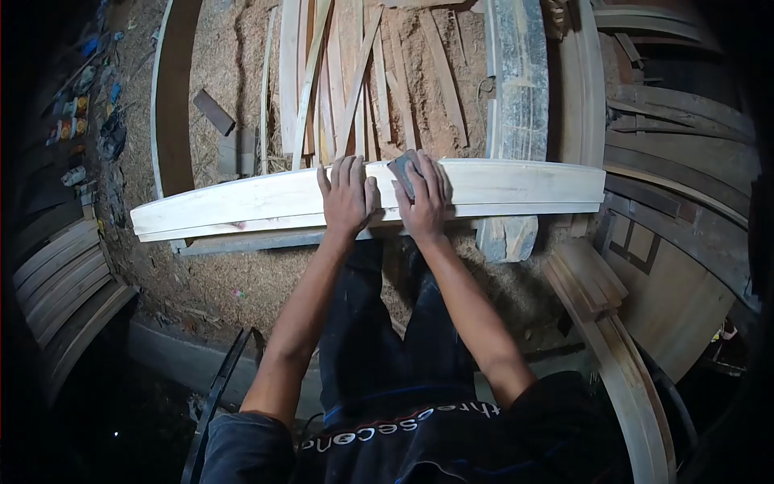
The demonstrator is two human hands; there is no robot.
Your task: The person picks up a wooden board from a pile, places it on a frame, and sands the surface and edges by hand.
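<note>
The long board (242, 206) ran side to side — the left hand (347, 200) lay flat on its middle, and the right hand (423, 198) just beside pressed a sanding pad (401, 171) onto it.

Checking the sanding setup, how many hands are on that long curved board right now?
2. The left hand lies flat on the curved board near its middle; the right hand is beside it, pressing a grey sanding block against the board.
</note>
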